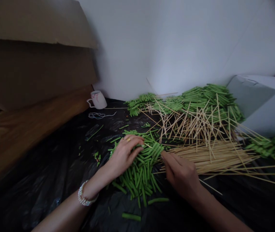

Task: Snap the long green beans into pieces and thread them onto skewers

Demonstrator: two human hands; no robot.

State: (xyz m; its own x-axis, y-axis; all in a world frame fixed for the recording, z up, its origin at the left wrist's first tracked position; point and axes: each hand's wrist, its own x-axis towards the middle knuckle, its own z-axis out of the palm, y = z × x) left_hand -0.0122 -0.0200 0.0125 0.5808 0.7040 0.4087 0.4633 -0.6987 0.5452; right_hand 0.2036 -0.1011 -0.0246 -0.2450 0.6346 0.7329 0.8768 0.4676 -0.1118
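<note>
Fingers pinched, my left hand (pixel 125 153) closes on a short cut piece of green bean over a loose pile of bean pieces (pixel 138 178). The pale tip of a bamboo skewer (pixel 148 145) points toward those fingers. Next to it, a row of bean pieces (pixel 156 151) appears to sit on the skewer, up against my right hand (pixel 183 174). My right hand is closed around the skewer's other part, mostly hidden by the fingers. Bare bamboo skewers (pixel 207 158) lie in a bundle just beyond my right hand.
Stacked skewers filled with beans (pixel 207 100) stand against the white wall. More lie at the right (pixel 272 146). A mug (pixel 99 100) and a tangled string (pixel 100 115) are at the back left. A cardboard box (pixel 38 71) rises on the left. Black plastic sheet (pixel 62 180) covers the floor.
</note>
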